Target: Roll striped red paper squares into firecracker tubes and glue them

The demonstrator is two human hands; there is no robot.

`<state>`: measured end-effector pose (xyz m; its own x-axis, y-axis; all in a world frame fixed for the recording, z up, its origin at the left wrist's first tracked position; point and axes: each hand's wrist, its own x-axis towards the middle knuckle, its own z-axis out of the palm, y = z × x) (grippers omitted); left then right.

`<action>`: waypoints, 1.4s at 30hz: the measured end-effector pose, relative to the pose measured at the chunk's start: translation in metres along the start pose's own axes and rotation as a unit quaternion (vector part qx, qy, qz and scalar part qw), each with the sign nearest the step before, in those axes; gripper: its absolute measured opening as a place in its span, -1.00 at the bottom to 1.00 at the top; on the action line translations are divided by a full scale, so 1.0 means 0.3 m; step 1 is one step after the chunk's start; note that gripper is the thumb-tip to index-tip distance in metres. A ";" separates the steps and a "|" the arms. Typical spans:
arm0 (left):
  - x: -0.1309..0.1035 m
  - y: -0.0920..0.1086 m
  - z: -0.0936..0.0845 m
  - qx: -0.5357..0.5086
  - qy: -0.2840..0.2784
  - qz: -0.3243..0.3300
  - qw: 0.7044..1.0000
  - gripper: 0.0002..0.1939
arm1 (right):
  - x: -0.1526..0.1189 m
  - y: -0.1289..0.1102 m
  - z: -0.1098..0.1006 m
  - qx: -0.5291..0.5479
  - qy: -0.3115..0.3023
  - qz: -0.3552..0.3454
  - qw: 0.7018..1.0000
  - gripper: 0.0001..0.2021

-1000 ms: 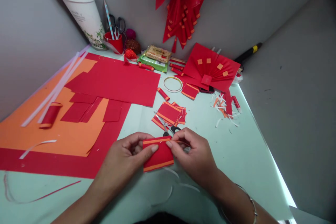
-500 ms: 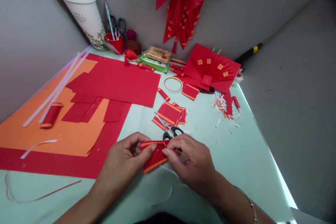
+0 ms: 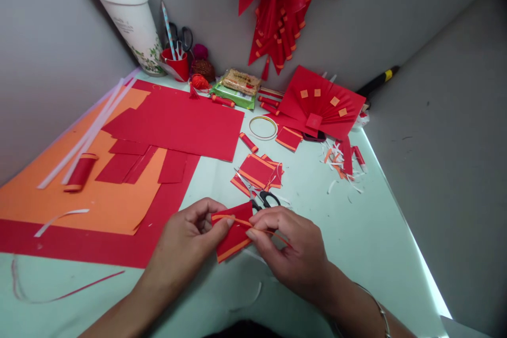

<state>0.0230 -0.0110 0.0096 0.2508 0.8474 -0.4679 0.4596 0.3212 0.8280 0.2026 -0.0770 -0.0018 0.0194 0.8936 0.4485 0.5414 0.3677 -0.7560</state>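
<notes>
Just on the near side of the scissors [image 3: 257,194], the red card [image 3: 237,236] is pinched at its left edge between the left hand's [image 3: 194,227] thumb and fingers. The right hand [image 3: 295,237] pinches a thin orange strip [image 3: 242,221] running across the card. I see orange-edged cards [image 3: 257,168] beneath the scissors' blades on the bench [image 3: 348,253], and well beyond them, leftward, a white lidded cup [image 3: 129,24].

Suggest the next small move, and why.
Probably have the right hand ease the upper strip leftward off the card while the left hand steadies it. A second ago the strip lay along the card's upper edge; now it slants away toward the right hand's pinch, its left end near that edge.
</notes>
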 end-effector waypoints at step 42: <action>0.017 -0.013 -0.010 -0.169 -0.071 -0.010 0.983 -0.70 | 0.012 0.015 0.017 0.036 0.051 0.141 0.988 -0.88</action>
<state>0.0201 -0.0066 0.0049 0.3726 0.7794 -0.5037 0.1631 0.4793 0.8624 0.2008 -0.0707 -0.0059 0.2476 0.9337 0.2585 0.4416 0.1288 -0.8879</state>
